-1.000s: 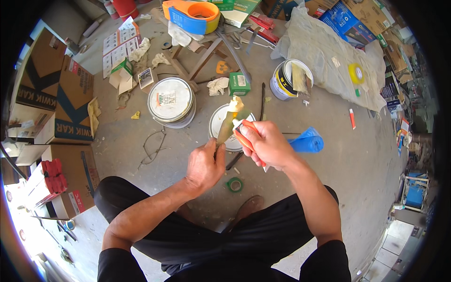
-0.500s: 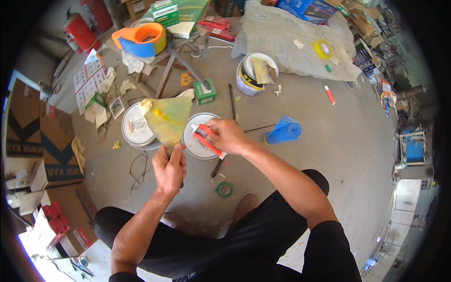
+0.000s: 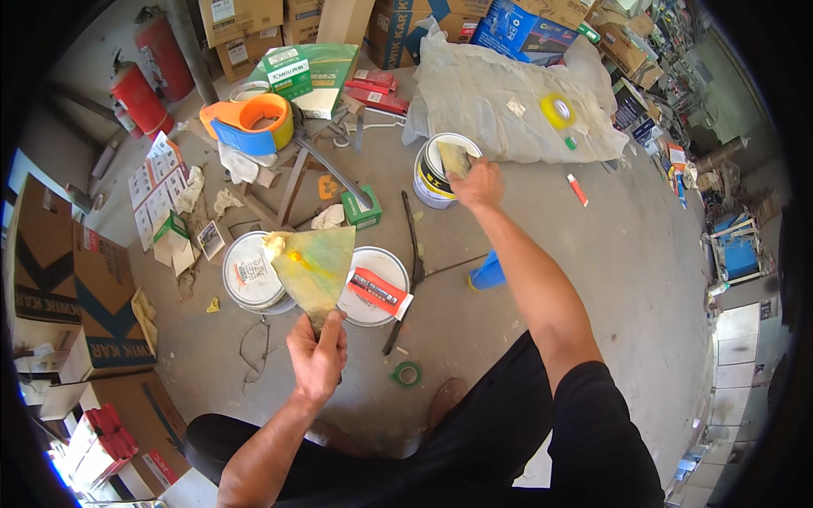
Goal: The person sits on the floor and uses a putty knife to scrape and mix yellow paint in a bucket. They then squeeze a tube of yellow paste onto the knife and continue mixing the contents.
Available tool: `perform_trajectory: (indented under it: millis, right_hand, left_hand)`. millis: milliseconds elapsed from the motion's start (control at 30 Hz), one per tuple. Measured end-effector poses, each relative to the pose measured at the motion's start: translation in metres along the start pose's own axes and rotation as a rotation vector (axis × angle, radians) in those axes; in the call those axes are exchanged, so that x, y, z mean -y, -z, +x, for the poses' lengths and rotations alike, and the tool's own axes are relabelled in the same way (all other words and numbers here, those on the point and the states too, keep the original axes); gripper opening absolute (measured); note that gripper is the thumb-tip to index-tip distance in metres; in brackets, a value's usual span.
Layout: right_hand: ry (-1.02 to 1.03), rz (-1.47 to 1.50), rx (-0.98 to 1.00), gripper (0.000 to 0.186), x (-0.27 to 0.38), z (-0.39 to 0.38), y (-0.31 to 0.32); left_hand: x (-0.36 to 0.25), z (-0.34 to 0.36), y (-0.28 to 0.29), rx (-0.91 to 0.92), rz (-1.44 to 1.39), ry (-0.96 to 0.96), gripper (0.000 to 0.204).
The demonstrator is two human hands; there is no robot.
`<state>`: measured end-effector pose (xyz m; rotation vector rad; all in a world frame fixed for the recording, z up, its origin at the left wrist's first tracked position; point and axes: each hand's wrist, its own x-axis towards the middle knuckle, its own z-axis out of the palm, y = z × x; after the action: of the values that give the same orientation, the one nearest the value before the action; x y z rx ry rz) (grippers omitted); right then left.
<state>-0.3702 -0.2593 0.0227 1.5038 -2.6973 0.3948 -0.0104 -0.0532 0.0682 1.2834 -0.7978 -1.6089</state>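
Observation:
My left hand (image 3: 316,360) grips a wide putty knife (image 3: 318,275) by its handle. Pale filler and a bright yellow-orange smear lie on the blade. My right hand (image 3: 481,182) reaches to a tin can (image 3: 434,190) and closes round a smaller putty knife (image 3: 453,158) lying across its top; the fingers hide that knife's handle. A red and white tube (image 3: 378,292) rests on a round white lid (image 3: 364,313), just right of the wide blade. Left of the blade stands another white-lidded can (image 3: 247,284).
A blue roll (image 3: 489,273) is partly behind my right forearm. Green tape (image 3: 407,373) lies near my feet. Ahead are an orange and blue tape dispenser (image 3: 250,127), a green box (image 3: 362,207) and a plastic sheet (image 3: 500,110) bearing yellow tape (image 3: 557,111). Cartons (image 3: 110,288) stand at left.
My right hand has let go of the red and white tube, which now lies on the white lid, and has moved forward to the smaller putty knife. The wide knife stays in my left hand.

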Motion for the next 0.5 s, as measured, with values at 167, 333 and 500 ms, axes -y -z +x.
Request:
perform_trajectory:
  millis: [167, 333, 500]
  right_hand:
    - [-0.09, -0.136, 0.174, 0.065, 0.015, 0.01, -0.001]
    - [-0.099, -0.066, 0.015, 0.045, -0.015, 0.031, -0.012]
    - [-0.269, 1.089, 0.234, 0.013, -0.016, -0.008, 0.026]
  left_hand:
    - [0.003, 0.0, 0.012, -0.007, -0.009, 0.005, 0.02]
    - [0.012, 0.009, 0.007, 0.023, -0.025, 0.0, 0.018]
    - [-0.006, 0.012, 0.001, -0.008, -0.063, -0.005, 0.015]
